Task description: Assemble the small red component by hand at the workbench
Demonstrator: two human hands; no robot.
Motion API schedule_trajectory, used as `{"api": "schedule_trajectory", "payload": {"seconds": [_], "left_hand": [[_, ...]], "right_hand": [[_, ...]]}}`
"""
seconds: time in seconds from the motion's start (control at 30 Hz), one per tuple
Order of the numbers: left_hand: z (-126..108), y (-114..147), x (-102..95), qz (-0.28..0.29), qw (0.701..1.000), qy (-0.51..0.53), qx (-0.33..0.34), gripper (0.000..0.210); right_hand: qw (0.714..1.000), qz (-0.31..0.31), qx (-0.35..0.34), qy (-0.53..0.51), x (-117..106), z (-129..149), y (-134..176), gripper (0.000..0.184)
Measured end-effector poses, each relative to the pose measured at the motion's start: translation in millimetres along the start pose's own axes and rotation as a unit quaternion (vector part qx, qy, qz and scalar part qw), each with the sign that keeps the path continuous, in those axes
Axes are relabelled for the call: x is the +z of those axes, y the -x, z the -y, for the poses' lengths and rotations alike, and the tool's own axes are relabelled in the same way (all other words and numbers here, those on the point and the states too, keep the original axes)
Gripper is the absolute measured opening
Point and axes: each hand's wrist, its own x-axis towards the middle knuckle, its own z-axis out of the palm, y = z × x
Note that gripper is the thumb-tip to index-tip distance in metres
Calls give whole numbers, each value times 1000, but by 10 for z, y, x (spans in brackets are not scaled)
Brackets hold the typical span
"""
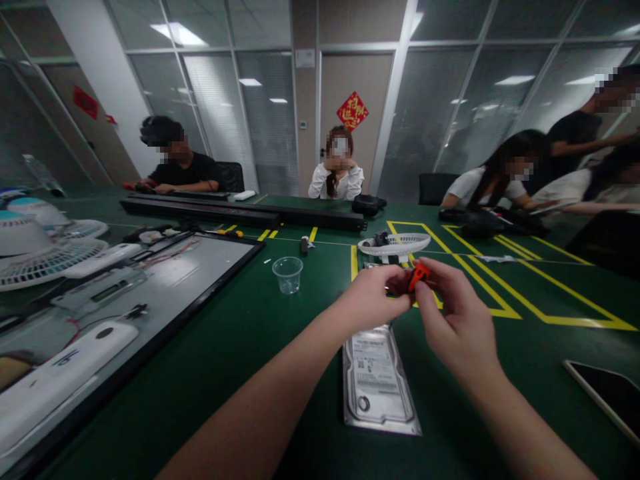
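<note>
My left hand (373, 300) and my right hand (455, 310) meet over the table, both closed on a small red and black object (419, 275). My right thumb and fingers pinch its red part, while my left fingers close around its dark end. Most of it is hidden by the fingers, so its kind is unclear. Below the hands a silver hard drive (373, 380) lies flat, label up, its far end covered by my left hand. Just beyond the hands sits a white round fan grille (400, 245). A clear plastic cup (288, 277) stands to the left.
On the left lie a large black-framed panel (200, 283) with white casings on it, and white fans (45, 240). Long black bars (240, 212) cross the table's far side. A phone (607, 393) lies at right. Yellow tape (500, 293) marks the green table; several people sit around it.
</note>
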Motion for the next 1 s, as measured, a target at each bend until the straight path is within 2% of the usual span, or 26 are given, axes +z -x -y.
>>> {"api": "schedule_trajectory", "payload": {"seconds": [0.1, 0.2, 0.3, 0.37, 0.5, 0.67, 0.77, 0.93, 1.0], "left_hand": [[22, 1, 12, -11, 1000, 2, -8, 21], [36, -1, 15, -11, 1000, 18, -16, 18], [26, -2, 7, 12, 1000, 21, -12, 9], [18, -1, 5, 19, 1000, 19, -10, 11], [17, 4, 10, -20, 999, 14, -21, 19], [21, -7, 2, -10, 999, 33, -24, 11], [28, -11, -3, 1, 1000, 27, -5, 7], [61, -8, 14, -14, 1000, 15, -17, 22], [66, -10, 17, -12, 999, 19, -23, 21]], "right_hand": [[1000, -5, -17, 16, -6, -12, -16, 40], [998, -5, -37, 45, -19, -11, -27, 37], [999, 3, -24, 24, -19, 4, -16, 37], [1000, 7, -8, 10, -14, 7, -4, 38], [1000, 3, -6, 12, -12, -16, -2, 40], [999, -9, -23, 36, -16, -25, -18, 37], [1000, 2, -9, 13, -6, -8, -7, 38], [1000, 0, -15, 15, -5, -5, -8, 38], [999, -6, -32, 42, -15, -6, -15, 35]]}}
